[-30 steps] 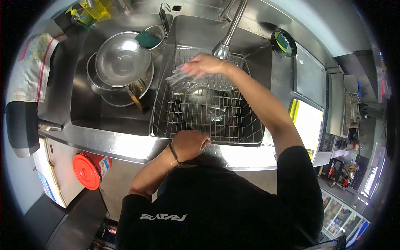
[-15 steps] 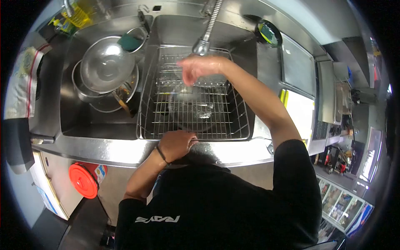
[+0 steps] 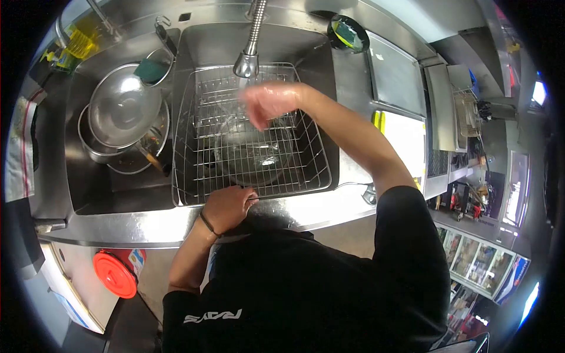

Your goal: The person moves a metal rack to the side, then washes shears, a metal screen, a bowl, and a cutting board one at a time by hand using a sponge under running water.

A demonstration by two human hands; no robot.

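The wire basket (image 3: pixel 180 147) in the sink basin mid-frame looks stiff, light and wet-slick (thin steel wire), so the near rim seems the grab spot, where the person's left hand (image 3: pixel 228 207) curls over it, while the dripping right hand (image 3: pixel 268 103) hangs loose-fingered and empty under the faucet (image 3: pixel 246 63).

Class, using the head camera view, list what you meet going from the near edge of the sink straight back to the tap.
Left hand → round bowl → right hand → tap's spray head.
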